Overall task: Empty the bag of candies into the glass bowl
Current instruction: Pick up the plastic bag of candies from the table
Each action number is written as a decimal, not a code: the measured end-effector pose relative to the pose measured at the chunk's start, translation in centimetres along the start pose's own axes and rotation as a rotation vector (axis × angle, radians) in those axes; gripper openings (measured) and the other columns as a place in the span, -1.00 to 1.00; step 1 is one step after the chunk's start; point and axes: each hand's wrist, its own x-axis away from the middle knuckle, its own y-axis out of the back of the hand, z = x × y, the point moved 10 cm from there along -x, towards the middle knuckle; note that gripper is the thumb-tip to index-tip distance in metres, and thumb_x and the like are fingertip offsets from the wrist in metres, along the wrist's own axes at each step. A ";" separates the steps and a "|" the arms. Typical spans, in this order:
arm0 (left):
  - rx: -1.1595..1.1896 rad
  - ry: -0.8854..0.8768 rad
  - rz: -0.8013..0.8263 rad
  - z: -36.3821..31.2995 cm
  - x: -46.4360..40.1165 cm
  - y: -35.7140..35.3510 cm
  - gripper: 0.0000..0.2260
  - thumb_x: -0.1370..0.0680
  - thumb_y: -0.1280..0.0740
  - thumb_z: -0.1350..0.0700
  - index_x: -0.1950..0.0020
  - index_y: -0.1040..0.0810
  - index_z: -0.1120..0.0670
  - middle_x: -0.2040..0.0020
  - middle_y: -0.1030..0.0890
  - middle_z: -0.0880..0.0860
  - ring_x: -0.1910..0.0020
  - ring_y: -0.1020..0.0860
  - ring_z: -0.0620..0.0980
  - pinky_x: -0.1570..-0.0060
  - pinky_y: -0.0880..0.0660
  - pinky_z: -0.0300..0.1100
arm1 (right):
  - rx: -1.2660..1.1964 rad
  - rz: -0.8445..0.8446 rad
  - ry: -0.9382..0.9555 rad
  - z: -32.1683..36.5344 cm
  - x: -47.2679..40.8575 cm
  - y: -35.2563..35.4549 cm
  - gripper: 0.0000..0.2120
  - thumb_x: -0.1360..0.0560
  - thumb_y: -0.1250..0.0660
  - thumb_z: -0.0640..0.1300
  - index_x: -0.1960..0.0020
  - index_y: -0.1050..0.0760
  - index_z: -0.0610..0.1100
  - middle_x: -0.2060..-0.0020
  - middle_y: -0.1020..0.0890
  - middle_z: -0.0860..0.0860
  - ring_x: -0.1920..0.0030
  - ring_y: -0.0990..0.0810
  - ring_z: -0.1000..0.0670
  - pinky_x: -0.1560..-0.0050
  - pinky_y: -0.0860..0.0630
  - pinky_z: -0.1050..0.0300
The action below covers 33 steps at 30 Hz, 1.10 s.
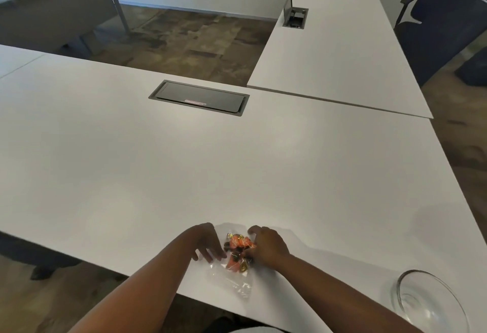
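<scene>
White table, patchy brown floor, office chair.

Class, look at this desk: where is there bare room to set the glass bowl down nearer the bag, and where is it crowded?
Bare white table lies between the bag of candies and the glass bowl, and across the whole stretch up to the closed cable hatch. It is crowded only at the near edge, where the left hand and right hand rest on the bag.

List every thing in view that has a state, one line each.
Bag of candies: flat on the table, candies inside.
Glass bowl: upright, empty.
Left hand: fingers spread on the bag.
Right hand: resting on the bag.
Near cable hatch: closed.
Far cable hatch: lid up.
</scene>
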 end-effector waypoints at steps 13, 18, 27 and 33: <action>0.580 -0.317 -0.108 -7.4 2.6 5.3 -0.84 -0.47 -0.41 0.06 0.19 -0.61 0.16 0.24 -0.60 0.07 0.38 -0.63 -0.06 0.46 -0.59 -0.25 | -0.958 0.025 -0.070 -3.1 1.2 5.7 -0.85 -0.51 -0.33 -0.25 -0.07 -0.46 -0.23 0.20 -0.54 -0.07 0.25 -0.53 0.03 0.21 -0.54 0.19; 0.685 -0.415 -0.086 -10.3 3.2 5.9 -0.74 -0.40 -0.45 -0.05 0.19 -0.63 0.16 0.31 -0.65 0.05 0.34 -0.66 -0.03 0.35 -0.63 -0.21 | -1.300 -0.083 -0.178 -5.9 1.9 7.8 -0.81 -0.53 -0.29 -0.26 -0.13 -0.44 -0.26 0.12 -0.56 -0.13 0.21 -0.53 -0.01 0.18 -0.55 0.18; 0.621 -0.545 -0.201 -16.9 5.4 6.2 -0.84 -0.47 -0.38 0.29 0.32 -0.59 0.19 0.35 -0.60 0.12 0.53 -0.62 -0.13 0.49 -0.58 -0.32 | -1.397 -0.166 -0.281 -9.0 3.5 9.6 -0.88 -0.54 -0.30 -0.17 -0.01 -0.46 -0.22 0.01 -0.54 -0.15 0.03 -0.54 -0.11 0.19 -0.54 0.13; 0.504 -0.598 -0.216 -21.2 6.5 5.2 -0.82 -0.49 -0.34 0.31 0.32 -0.56 0.17 0.34 -0.59 0.10 0.55 -0.59 -0.16 0.41 -0.57 -0.28 | -1.389 -0.146 -0.328 -11.1 4.9 10.0 -0.82 -0.55 -0.28 -0.10 -0.03 -0.47 -0.23 0.17 -0.57 -0.09 0.18 -0.56 -0.04 0.15 -0.53 0.11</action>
